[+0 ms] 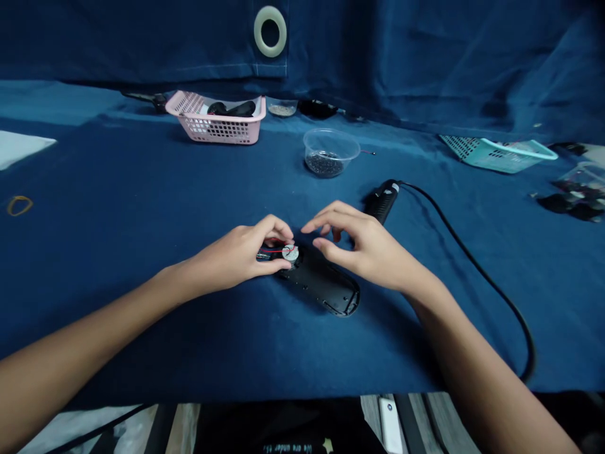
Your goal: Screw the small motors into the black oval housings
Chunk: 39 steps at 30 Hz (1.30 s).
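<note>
My left hand (258,249) curls its thumb and fingers around a round silver part with red wires (290,253), which looks like a small motor. That part sits at the upper left end of a black plastic shell half (321,280), lying hollow side up on the cloth. Just right of it, my right hand (352,243) hovers above the shell with fingers apart and nothing between them. Behind the right hand lies a black corded tool (382,200), perhaps an electric screwdriver; its front end is hidden.
A clear tub (331,151) holds small dark pieces, likely screws. Farther back are a pink basket (222,129) with black parts and a teal basket (510,157). The tool's black cable (472,258) curves down the right side. A rubber band (19,205) lies at left.
</note>
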{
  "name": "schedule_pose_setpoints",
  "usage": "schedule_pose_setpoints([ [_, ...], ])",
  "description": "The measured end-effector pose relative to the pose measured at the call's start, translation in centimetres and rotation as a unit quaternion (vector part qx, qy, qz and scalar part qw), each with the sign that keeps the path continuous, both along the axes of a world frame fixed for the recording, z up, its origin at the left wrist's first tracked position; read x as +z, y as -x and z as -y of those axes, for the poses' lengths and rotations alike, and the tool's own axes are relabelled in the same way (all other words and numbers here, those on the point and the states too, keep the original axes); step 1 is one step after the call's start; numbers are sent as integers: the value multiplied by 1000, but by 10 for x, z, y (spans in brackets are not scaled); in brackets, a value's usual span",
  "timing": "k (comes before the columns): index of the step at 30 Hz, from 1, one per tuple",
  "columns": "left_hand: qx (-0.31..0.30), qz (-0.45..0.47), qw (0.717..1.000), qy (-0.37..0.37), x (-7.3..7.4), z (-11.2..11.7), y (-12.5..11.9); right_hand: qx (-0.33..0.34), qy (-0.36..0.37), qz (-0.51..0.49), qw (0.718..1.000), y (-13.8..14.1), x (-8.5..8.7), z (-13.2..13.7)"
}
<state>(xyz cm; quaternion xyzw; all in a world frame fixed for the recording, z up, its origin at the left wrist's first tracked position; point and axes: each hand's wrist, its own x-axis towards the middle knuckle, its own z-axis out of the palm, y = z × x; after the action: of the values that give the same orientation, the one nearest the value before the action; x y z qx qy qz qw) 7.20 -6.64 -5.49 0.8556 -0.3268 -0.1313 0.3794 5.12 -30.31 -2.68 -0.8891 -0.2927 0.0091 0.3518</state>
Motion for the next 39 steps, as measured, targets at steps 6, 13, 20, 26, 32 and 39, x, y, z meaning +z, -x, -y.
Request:
schedule_pose_setpoints([
  [6,20,-2,1000,8,-3,-2,-1,25,40,-37,998,-4,-13,-6],
  [13,25,-7,1000,7,-3,1,-1,25,24,-23,999,-10,-22,-10],
  [20,32,24,999,9,-8,-1,-4,-1,-8,-14,1000,-11,-22,-9],
  [26,87,207,974,-34,-5,1,-3,-124,-173,-62,975,-8,-12,-10],
  [32,35,389,920,34,9,8,12,-104,-234,-110,960,8,-2,-24],
  [39,59,435,892,108,3,8,9,-86,-269,-149,947,12,0,-32],
])
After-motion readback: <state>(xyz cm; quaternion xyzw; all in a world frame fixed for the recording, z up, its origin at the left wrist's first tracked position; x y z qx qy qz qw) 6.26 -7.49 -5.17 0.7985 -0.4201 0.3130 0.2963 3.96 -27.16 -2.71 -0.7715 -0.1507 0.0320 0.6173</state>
